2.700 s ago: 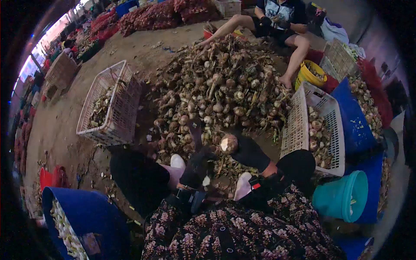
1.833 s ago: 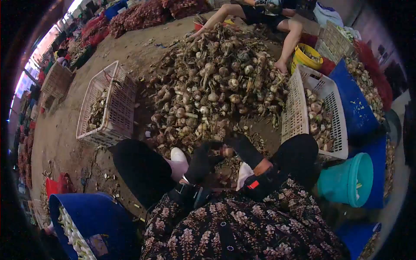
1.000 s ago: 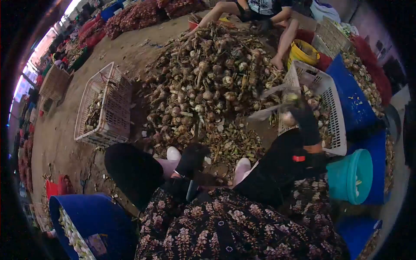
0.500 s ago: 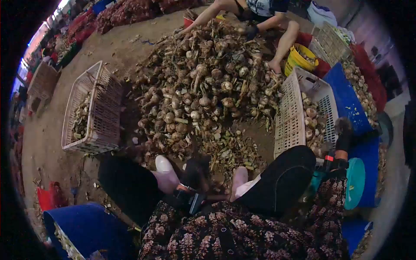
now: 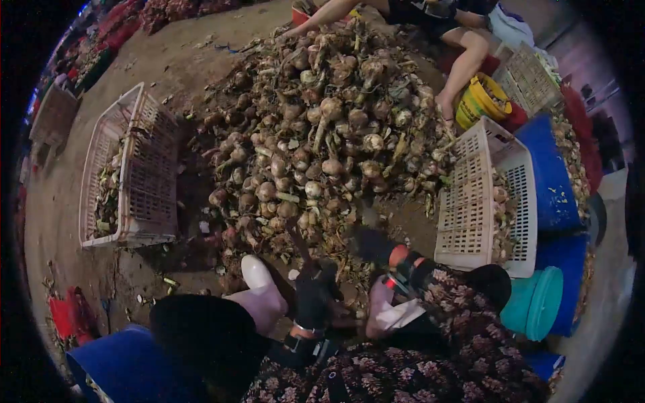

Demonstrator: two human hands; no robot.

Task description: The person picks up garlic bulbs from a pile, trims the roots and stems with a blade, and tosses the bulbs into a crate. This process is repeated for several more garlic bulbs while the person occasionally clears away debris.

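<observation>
My left hand, in a dark glove, is low in the middle between my boots. Its fingers are dark and blurred, and I cannot make out what they hold. My right hand, also dark-gloved, reaches over the near edge of a large heap of garlic bulbs. Motion smears its fingers. A pale boot is left of my left hand. Peeled-off stalks and scraps lie on the ground at the near side of the heap.
White crates stand left and right of the heap. A teal bucket and blue containers are at the right, another blue container at lower left. A person's leg is beside a yellow bucket.
My right hand has moved left from beside the right crate to the heap's near edge. My left hand stays between the boots. The view has shifted, and the other person's arm has moved up.
</observation>
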